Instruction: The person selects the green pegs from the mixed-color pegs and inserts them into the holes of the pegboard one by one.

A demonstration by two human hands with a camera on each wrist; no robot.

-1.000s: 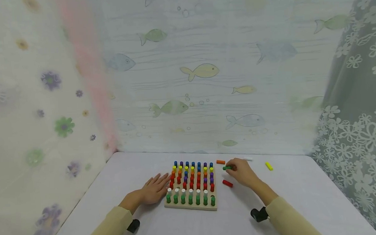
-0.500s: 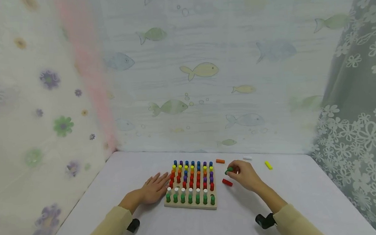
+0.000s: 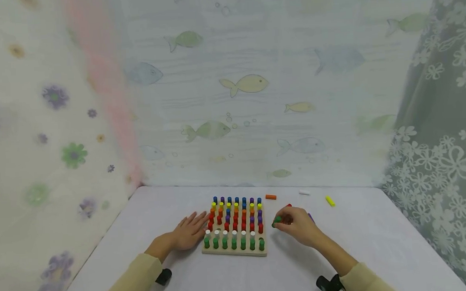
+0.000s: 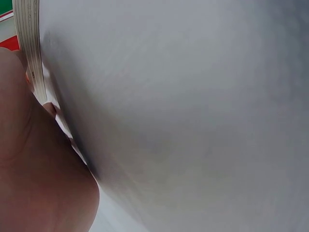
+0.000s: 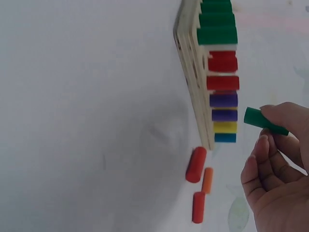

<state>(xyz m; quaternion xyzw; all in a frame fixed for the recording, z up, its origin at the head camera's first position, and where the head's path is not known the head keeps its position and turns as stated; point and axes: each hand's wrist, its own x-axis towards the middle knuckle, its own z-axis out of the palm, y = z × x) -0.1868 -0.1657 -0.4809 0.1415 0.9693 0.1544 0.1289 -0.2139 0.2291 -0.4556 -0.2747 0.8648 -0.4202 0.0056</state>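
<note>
A wooden pegboard (image 3: pixel 234 251) stands on the white table, with rows of coloured pegs upright in it. Open holes show in the white row at its right end and in a red row towards the left. My left hand (image 3: pixel 189 232) lies flat with spread fingers, its fingertips at the board's left edge. In the left wrist view, the palm (image 4: pixel 43 179) sits beside the board's side. To the right of the board, my right hand (image 3: pixel 300 226) pinches a green peg (image 5: pixel 258 118) between thumb and finger, held above the table and apart from the board.
Loose pegs lie to the right of the board: an orange peg (image 3: pixel 271 197), a white peg (image 3: pixel 304 192) and a yellow peg (image 3: pixel 330 201). A red peg (image 5: pixel 196 164) and another red peg (image 5: pixel 198 208) show in the right wrist view. A purple peg (image 3: pixel 311 219) is partly hidden behind the right hand.
My right hand has moved nearer with the green peg, turned it and brought it towards the board's right edge, now covering part of the loose pegs. The left hand stays in place.
</note>
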